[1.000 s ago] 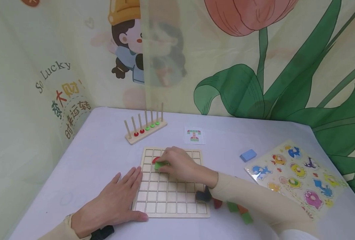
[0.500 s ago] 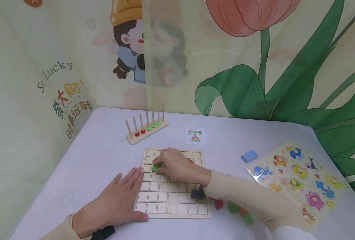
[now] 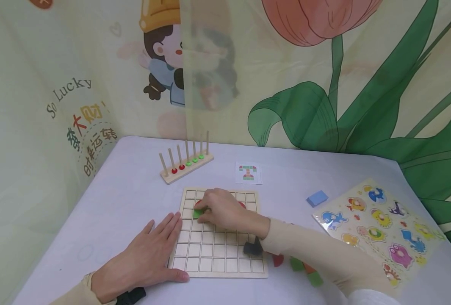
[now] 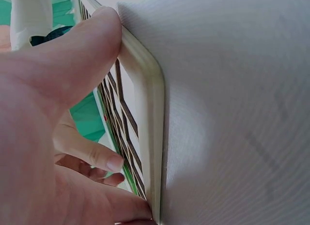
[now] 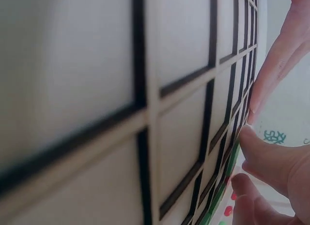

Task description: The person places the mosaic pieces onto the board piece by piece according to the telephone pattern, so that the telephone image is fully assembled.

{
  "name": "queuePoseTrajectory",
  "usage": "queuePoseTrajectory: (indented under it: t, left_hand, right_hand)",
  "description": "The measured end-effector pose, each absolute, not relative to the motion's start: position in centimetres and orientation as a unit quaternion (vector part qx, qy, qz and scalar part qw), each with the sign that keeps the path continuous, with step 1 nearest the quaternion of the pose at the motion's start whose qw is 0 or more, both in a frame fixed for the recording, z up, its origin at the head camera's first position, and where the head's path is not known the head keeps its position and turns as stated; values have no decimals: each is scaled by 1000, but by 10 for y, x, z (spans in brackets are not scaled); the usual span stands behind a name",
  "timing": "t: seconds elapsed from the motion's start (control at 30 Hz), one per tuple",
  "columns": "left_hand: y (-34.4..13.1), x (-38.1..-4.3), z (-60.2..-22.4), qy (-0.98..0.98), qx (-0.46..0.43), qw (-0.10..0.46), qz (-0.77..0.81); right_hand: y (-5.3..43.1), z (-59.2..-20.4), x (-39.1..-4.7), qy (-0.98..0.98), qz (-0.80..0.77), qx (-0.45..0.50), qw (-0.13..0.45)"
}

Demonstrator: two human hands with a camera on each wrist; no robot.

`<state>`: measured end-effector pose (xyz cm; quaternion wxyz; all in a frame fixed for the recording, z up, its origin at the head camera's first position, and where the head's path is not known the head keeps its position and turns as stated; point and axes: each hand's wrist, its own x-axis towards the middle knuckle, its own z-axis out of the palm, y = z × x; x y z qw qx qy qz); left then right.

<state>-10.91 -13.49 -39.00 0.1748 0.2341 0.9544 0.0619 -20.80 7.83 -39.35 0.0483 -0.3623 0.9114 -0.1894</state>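
Note:
A wooden grid board (image 3: 206, 250) lies on the white-covered table. My left hand (image 3: 145, 250) rests flat along its left side, fingers straight, the thumb at the near left corner; in the left wrist view that thumb (image 4: 92, 36) touches the board's rim. Over the upper rows, my right hand (image 3: 225, 207) pinches a green square tile (image 3: 197, 214) at a cell near the left edge. Just behind that tile shows part of a red piece (image 3: 198, 203). Another red piece (image 3: 242, 204) peeks out beyond the right hand, which covers the cells between.
Loose red (image 3: 278, 260), green (image 3: 297, 264) and orange pieces lie right of the board. A pattern card (image 3: 248, 173) and a peg stand with rings (image 3: 187, 169) stand behind it. A blue block (image 3: 316, 198) and a sea-animal puzzle board (image 3: 377, 224) are at right.
My right hand has shifted slightly left with the green tile, which now sits lower at the cell. Over the last half second almost nothing moves. The left hand stays in place.

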Motion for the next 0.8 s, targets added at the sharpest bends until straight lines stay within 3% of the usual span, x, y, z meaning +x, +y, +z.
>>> queuePoseTrajectory:
  t: [0.47,0.8]
  left_hand:
    - [-136,-108,-390,955,241,163,65]
    - [-136,-107,-391,954,239,166,66]
  right_hand:
    - [134,-376,-180,905,-276,-322,22]
    - [213,-376,-156,941,-266,-207,10]
